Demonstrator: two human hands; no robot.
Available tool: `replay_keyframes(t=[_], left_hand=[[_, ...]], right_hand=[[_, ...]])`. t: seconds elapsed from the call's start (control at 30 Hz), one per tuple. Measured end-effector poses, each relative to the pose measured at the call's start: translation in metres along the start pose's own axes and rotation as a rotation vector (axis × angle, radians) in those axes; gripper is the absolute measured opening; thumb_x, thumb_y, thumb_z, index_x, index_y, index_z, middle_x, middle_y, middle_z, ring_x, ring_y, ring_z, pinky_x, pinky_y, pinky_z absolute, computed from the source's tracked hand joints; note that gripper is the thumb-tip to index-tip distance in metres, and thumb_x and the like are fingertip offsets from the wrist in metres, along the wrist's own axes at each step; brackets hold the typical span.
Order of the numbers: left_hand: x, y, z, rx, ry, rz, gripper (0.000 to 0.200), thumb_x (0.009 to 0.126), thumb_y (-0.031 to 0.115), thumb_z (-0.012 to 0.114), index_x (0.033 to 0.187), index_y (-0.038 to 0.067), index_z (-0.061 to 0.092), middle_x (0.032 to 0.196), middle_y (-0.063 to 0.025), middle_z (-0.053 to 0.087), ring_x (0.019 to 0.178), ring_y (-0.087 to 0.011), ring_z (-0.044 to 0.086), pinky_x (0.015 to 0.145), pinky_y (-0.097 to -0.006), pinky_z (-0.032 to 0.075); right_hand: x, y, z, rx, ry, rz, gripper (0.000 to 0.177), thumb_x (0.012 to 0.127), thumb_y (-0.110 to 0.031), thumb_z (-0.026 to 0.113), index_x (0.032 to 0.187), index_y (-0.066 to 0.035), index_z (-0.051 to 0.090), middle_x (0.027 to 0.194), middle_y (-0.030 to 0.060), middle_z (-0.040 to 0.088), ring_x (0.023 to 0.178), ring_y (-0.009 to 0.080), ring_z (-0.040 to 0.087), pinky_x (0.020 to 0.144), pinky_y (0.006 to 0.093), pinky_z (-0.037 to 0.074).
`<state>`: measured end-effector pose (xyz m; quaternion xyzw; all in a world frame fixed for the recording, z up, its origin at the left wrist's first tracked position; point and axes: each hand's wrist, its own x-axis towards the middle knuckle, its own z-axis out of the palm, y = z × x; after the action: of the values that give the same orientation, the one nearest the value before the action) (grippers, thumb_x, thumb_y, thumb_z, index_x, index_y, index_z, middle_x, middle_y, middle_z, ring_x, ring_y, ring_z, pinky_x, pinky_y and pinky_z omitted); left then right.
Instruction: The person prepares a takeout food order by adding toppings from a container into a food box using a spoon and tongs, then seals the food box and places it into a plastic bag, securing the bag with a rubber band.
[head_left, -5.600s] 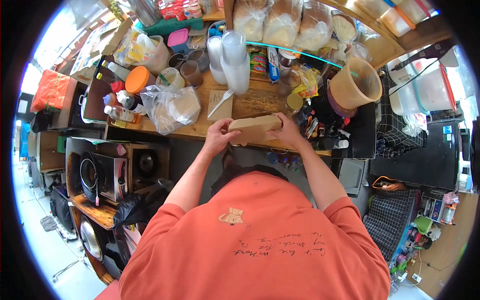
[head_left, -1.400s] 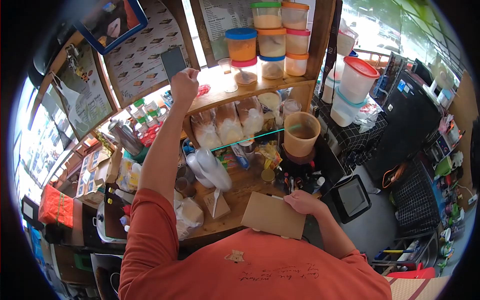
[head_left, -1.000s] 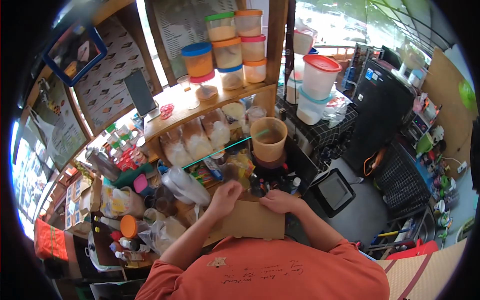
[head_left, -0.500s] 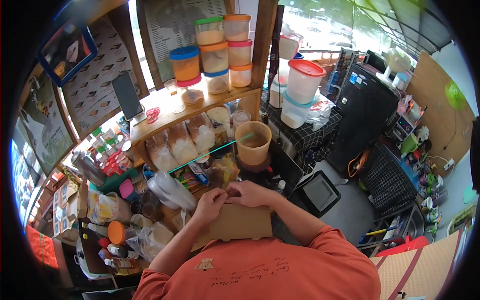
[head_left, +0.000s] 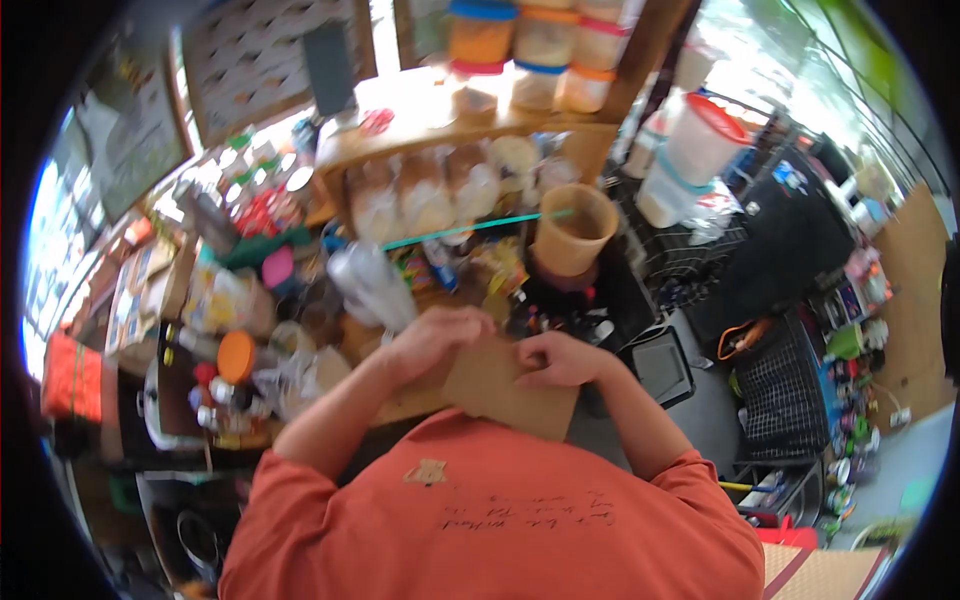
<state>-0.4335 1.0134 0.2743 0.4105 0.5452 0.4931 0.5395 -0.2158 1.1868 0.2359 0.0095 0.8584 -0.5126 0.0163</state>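
A brown cardboard piece (head_left: 508,392), tilted, is held close against the front of the orange shirt. My left hand (head_left: 436,342) is closed at its upper left corner, fingers curled over the edge. On the upper right side, my right hand (head_left: 560,360) grips the cardboard with bent fingers. Motion blurs both hands a little, and the far side of the cardboard is hidden. Beyond my left hand lies a stack of clear plastic cups (head_left: 372,288). A tan plastic bucket (head_left: 574,232) stands past my right hand.
A wooden shelf (head_left: 400,140) carries lidded tubs (head_left: 482,38); bagged bread (head_left: 425,195) sits below it. Bottles and an orange-lidded jar (head_left: 236,356) crowd the counter's left. To the right are stacked containers (head_left: 700,145), a black refrigerator (head_left: 775,240) and a grey tray (head_left: 660,365).
My hands have moved apart from their meeting point at the cardboard's top edge. The cardboard has tilted, and my right hand is now on its right side. The view has shifted left and down.
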Motion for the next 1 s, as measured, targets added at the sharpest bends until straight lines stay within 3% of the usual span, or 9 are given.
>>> replay_keyframes(t=[0.17, 0.23, 0.37, 0.5, 0.57, 0.67, 0.8, 0.83, 1.0], left_hand=[[-0.027, 0.056, -0.025, 0.142, -0.282, 0.086, 0.034, 0.091, 0.029, 0.062, 0.067, 0.006, 0.066, 0.079, -0.0072, 0.067, 0.077, -0.0177, 0.062, 0.068, -0.0333, 0.044], [-0.04, 0.094, 0.002, 1.429, -0.301, -0.007, 0.041, 0.09, 0.035, 0.065, 0.065, 0.003, 0.068, 0.072, -0.0161, 0.068, 0.076, -0.0316, 0.068, 0.065, -0.0424, 0.048], [-0.014, 0.093, -0.013, 1.61, -0.235, 0.05, 0.051, 0.079, 0.054, 0.076, 0.072, 0.004, 0.072, 0.072, -0.0156, 0.069, 0.075, -0.0364, 0.069, 0.063, -0.0489, 0.051], [0.025, 0.051, -0.039, 1.453, -0.399, -0.353, 0.05, 0.074, 0.058, 0.081, 0.085, 0.01, 0.078, 0.074, -0.0089, 0.07, 0.073, -0.0298, 0.069, 0.06, -0.0445, 0.054], [0.024, 0.032, -0.047, 1.083, -0.5, -0.575, 0.055, 0.072, 0.058, 0.084, 0.109, 0.017, 0.078, 0.082, -0.0037, 0.071, 0.073, -0.0216, 0.068, 0.058, -0.0381, 0.058], [0.012, 0.005, -0.05, 0.967, -0.546, -0.6, 0.064, 0.075, 0.051, 0.085, 0.13, 0.023, 0.07, 0.091, -0.0019, 0.072, 0.075, -0.0162, 0.067, 0.057, -0.0333, 0.061], [-0.009, -0.024, -0.062, 0.732, -0.615, -0.688, 0.074, 0.073, 0.046, 0.089, 0.139, 0.024, 0.063, 0.097, -0.0035, 0.074, 0.081, -0.0172, 0.069, 0.059, -0.0346, 0.062], [-0.017, -0.029, -0.064, 0.613, -0.612, -0.651, 0.079, 0.072, 0.043, 0.09, 0.141, 0.02, 0.061, 0.101, -0.0048, 0.074, 0.084, -0.0177, 0.07, 0.06, -0.0348, 0.063], [-0.038, -0.076, -0.071, 0.251, -0.66, -0.525, 0.089, 0.07, 0.04, 0.093, 0.144, 0.008, 0.055, 0.115, -0.0097, 0.072, 0.09, -0.0193, 0.071, 0.061, -0.0349, 0.062]], right_hand=[[-0.003, -0.023, 0.005, 0.151, -0.042, 0.148, 0.041, 0.084, -0.014, 0.079, 0.074, -0.009, 0.04, 0.07, -0.003, 0.035, 0.07, 0.0076, 0.035, 0.06, 0.0277, 0.034], [0.0, -0.022, 0.008, 0.136, -0.049, -0.003, 0.043, 0.086, -0.006, 0.077, 0.076, -0.009, 0.036, 0.074, -0.0039, 0.032, 0.071, 0.0081, 0.032, 0.061, 0.0272, 0.032], [0.008, -0.034, 0.013, 0.169, -0.093, 0.058, 0.042, 0.085, -0.007, 0.077, 0.078, -0.009, 0.036, 0.075, -0.0031, 0.032, 0.072, 0.0092, 0.032, 0.062, 0.0273, 0.032], [0.008, -0.032, 0.024, 0.061, -0.037, 0.025, 0.043, 0.084, -0.01, 0.079, 0.078, -0.009, 0.036, 0.075, -0.0023, 0.033, 0.072, 0.0096, 0.032, 0.062, 0.0277, 0.032], [0.005, -0.025, 0.03, 0.032, 0.008, 0.041, 0.044, 0.083, -0.011, 0.08, 0.077, -0.009, 0.037, 0.075, -0.0024, 0.034, 0.071, 0.0091, 0.032, 0.06, 0.0278, 0.031], [0.004, -0.033, 0.032, 0.068, -0.009, 0.154, 0.044, 0.083, -0.012, 0.081, 0.077, -0.009, 0.038, 0.075, -0.0028, 0.034, 0.069, 0.0079, 0.032, 0.058, 0.0273, 0.03], [0.01, -0.029, 0.04, 0.13, 0.024, 0.19, 0.044, 0.082, -0.01, 0.083, 0.077, -0.01, 0.039, 0.079, -0.0053, 0.04, 0.068, 0.0054, 0.033, 0.057, 0.026, 0.03], [0.012, -0.028, 0.041, 0.188, 0.02, 0.243, 0.044, 0.081, -0.009, 0.083, 0.075, -0.01, 0.039, 0.096, -0.0044, 0.058, 0.07, 0.0043, 0.035, 0.059, 0.0236, 0.033], [0.022, -0.035, 0.052, 0.278, 0.092, 0.256, 0.041, 0.08, -0.011, 0.083, 0.075, -0.01, 0.043, 0.083, -0.0039, 0.049, 0.072, 0.0046, 0.038, 0.062, 0.0241, 0.035]])
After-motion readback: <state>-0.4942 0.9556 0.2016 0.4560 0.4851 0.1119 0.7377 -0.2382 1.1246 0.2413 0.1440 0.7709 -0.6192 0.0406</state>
